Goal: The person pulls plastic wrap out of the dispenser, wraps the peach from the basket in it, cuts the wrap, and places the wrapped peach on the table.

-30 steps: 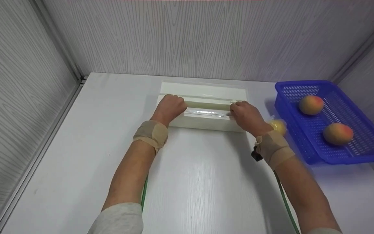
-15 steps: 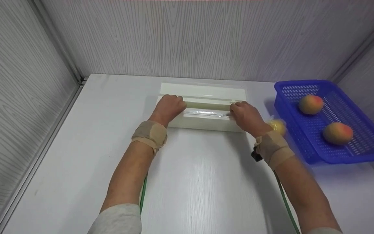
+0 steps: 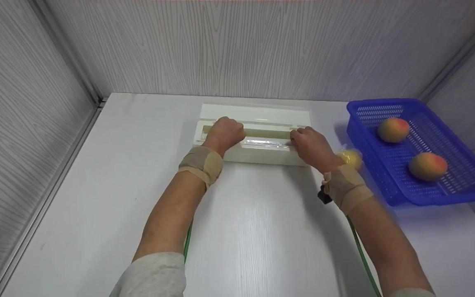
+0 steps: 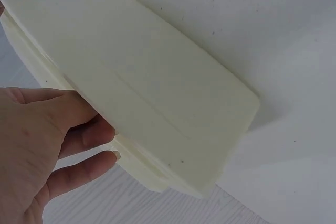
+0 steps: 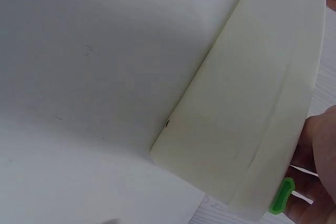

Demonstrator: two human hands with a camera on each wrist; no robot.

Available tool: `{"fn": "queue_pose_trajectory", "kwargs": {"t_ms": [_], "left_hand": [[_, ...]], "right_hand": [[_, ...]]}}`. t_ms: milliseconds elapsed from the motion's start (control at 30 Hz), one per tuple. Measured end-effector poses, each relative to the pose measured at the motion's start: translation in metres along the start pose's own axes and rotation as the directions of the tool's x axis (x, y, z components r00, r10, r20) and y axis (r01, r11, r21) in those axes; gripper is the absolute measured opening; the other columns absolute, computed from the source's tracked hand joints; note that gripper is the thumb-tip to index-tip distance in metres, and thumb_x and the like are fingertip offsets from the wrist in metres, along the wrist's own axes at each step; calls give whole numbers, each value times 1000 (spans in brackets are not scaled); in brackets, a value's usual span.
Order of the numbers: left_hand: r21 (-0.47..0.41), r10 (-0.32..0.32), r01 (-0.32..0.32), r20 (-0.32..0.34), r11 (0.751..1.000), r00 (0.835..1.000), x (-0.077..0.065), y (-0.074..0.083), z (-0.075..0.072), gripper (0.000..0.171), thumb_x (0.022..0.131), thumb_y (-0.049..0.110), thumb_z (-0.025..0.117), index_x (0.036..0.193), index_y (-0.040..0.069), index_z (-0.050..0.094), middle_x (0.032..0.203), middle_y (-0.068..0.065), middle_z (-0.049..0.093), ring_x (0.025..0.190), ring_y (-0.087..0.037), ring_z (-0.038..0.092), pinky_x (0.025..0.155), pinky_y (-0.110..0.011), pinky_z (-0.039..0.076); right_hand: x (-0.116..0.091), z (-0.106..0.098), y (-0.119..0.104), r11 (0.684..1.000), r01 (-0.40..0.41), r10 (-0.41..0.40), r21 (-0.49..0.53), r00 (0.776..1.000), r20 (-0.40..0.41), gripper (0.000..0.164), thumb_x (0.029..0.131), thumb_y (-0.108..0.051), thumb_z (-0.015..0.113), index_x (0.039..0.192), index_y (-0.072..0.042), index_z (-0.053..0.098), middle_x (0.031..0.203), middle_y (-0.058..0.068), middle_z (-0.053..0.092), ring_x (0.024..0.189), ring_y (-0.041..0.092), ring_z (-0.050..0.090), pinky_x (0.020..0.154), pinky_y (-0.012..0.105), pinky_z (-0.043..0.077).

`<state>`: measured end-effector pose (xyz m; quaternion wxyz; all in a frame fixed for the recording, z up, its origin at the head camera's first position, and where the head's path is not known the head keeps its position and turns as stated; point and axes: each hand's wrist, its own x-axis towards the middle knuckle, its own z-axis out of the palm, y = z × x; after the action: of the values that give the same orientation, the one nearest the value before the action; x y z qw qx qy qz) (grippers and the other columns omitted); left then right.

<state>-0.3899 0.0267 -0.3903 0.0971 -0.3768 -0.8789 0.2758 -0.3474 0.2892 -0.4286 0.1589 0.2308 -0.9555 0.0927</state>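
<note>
Head view: cling-film dispenser (image 3: 266, 157) far on white table (image 3: 258, 231)

With left hand (image 3: 224, 135) and right hand (image 3: 312, 149) curled at its opening, cannot tell whether pinching film (image 3: 264, 142). Expect light, stiff casing; clingy film, easily torn. Best pinched at both corners.

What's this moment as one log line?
left hand: at white box; right hand: likewise, by green tab; blue basket: two fruits; wrapped yellow item: beside basket

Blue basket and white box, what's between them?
In the head view, a yellow round thing, partly hidden by the right wrist, sits between white box and blue basket.
</note>
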Motion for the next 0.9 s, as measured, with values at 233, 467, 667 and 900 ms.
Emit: {"fn": "queue_pose_trajectory", "kwargs": {"t_ms": [233, 467, 667, 900], "left_hand": [[-226, -87, 77, -35, 971, 996, -8, -10, 10, 18, 92, 1, 63, 103, 6, 76, 96, -9, 75, 74, -15, 66, 73, -33, 60], [-398, -187, 133, -99, 908, 977, -15, -19, 17, 15, 95, 2, 59, 100, 2, 73, 90, -14, 72, 81, -25, 71, 76, -38, 59], [-437, -221, 132, -159, 890, 962, -14, -22, 15, 14, 96, 0, 57, 95, -1, 71, 87, -15, 71, 74, -23, 69, 68, -37, 60], [-407, -242, 135, -224, 903, 944, -16, -23, 18, 9, 97, -2, 54, 100, -3, 63, 84, -17, 71, 70, -24, 68, 62, -37, 59]], "right_hand": [[-4, 3, 0, 1000, 22, -22, 8, 999, -32, 10, 95, -10, 65, 92, -1, 63, 89, 17, 64, 83, 36, 61, 71, 50, 52], [-8, 4, -1, 999, 37, -35, 29, 997, -64, 20, 98, -12, 56, 92, 0, 71, 92, 15, 67, 84, 33, 64, 74, 49, 53], [-4, 2, -6, 997, -16, 18, 80, 1000, -23, 27, 100, -16, 56, 88, 1, 73, 90, 18, 67, 83, 34, 64, 76, 50, 53], [11, 1, -16, 964, -169, 156, 204, 985, 80, 14, 96, -14, 64, 97, -1, 71, 93, 15, 64, 88, 32, 61, 78, 45, 52]]}}
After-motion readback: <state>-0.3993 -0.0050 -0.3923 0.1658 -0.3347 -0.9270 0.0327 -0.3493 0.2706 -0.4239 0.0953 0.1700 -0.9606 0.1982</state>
